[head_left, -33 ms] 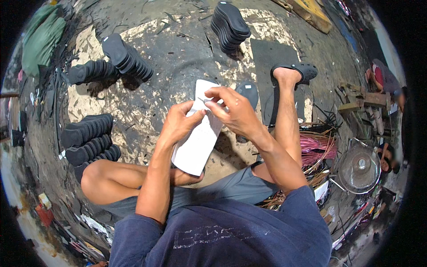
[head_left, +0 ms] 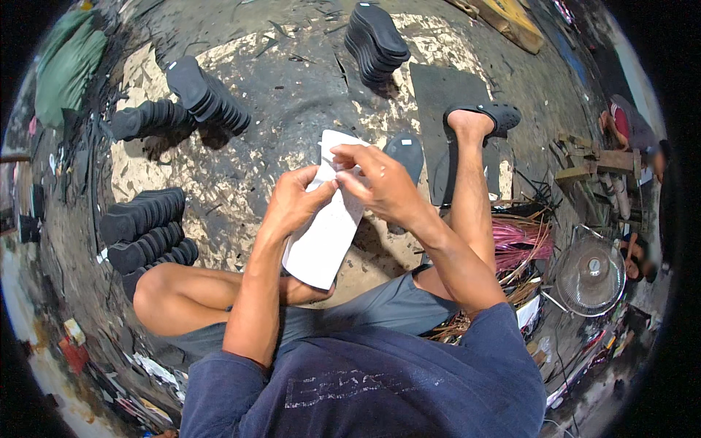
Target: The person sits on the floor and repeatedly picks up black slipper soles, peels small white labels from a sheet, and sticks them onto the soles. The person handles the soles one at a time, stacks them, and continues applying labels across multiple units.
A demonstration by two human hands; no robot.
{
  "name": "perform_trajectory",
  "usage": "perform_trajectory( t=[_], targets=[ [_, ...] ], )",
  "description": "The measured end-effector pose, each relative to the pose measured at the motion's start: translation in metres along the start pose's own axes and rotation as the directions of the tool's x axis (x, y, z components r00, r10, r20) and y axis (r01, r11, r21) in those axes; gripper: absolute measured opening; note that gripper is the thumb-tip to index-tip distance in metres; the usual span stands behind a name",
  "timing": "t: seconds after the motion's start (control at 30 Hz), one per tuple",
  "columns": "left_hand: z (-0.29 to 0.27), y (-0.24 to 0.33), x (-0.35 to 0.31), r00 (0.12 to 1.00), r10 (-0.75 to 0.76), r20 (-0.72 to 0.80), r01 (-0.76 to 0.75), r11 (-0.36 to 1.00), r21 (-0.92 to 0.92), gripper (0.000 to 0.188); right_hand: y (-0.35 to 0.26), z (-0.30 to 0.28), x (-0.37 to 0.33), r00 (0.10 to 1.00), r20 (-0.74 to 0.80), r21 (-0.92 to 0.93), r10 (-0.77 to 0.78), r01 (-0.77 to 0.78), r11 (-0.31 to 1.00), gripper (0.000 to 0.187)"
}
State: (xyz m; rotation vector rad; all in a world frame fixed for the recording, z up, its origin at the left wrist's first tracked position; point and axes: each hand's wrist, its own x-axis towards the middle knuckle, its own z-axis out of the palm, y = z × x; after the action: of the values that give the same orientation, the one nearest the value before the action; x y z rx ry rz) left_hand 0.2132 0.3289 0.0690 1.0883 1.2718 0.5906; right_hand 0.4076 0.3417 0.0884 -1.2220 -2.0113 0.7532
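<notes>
A long white sheet of paper (head_left: 318, 244) slants above my lap, between my two hands. My left hand (head_left: 296, 198) is closed on its left edge, thumb on top and the other fingers out of sight beneath. Over the upper part of the sheet, my right hand (head_left: 381, 184) is bent with thumb and forefinger drawn close together in a pinch. Whatever is between those fingertips is too small to make out. Just beyond my right hand lies a dark shoe sole (head_left: 406, 155) with a small white sticker on it, partly hidden by the hand.
Stacks of black soles stand at the far middle (head_left: 376, 45), far left (head_left: 208, 95) and near left (head_left: 150, 219). A black mat (head_left: 449, 91) lies by my clog-clad foot (head_left: 500, 119). To the right are pink strips (head_left: 522, 241), a fan (head_left: 590, 276) and a wooden stand (head_left: 599, 164).
The fingers of my right hand have shifted slightly to the left over the sheet. Everything else looks the same.
</notes>
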Motion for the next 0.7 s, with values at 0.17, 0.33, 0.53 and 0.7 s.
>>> perform_trajectory(
  t=[0.17, 0.33, 0.53, 0.7],
  targets=[
    [0.000, -0.005, 0.003, 0.998, 0.031, 0.045, -0.033, 0.998, 0.052, 0.023, 0.002, 0.005, -0.004, 0.994, 0.053, -0.176, -0.095, 0.103, 0.979, 0.051],
    [0.008, -0.025, 0.012, 0.998, -0.037, 0.057, 0.044, 0.992, -0.121, 0.023, 0.021, 0.004, 0.002, 0.980, 0.032, 0.193, 0.197, -0.200, 0.961, 0.042],
    [0.052, -0.054, 0.019, 0.950, 0.214, 0.229, -0.298, 0.844, 0.447, 0.034, 0.137, 0.009, 0.045, 0.832, 0.013, 0.413, 0.555, -0.510, 0.754, 0.049],
    [0.080, -0.082, 0.022, 0.906, 0.412, 0.100, -0.357, 0.614, 0.704, 0.030, 0.175, 0.076, 0.043, 0.796, 0.080, 0.388, 0.601, -0.580, 0.716, 0.051]
  ],
)
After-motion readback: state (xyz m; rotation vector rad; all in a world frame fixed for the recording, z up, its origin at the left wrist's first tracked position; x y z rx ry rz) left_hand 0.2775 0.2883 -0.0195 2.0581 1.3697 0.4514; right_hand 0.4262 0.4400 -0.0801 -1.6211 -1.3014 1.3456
